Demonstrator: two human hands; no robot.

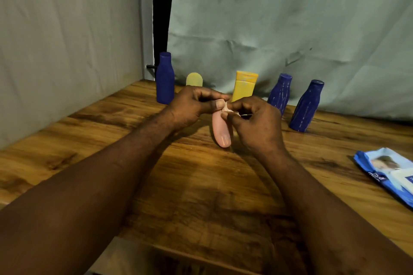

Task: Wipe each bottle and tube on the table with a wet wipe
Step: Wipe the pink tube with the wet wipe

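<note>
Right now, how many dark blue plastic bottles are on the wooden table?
3 dark blue plastic bottles: the back-left bottle at the row's left end, the middle bottle just beyond the right hand, and the rightmost bottle beside it. Hands may hide more.

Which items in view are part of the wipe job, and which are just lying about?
Job: pink tube, wipe, wipes pack, yellow tube, pale yellow container, three blue bottles.
Lying about: black rod, backdrop cloth.
</note>
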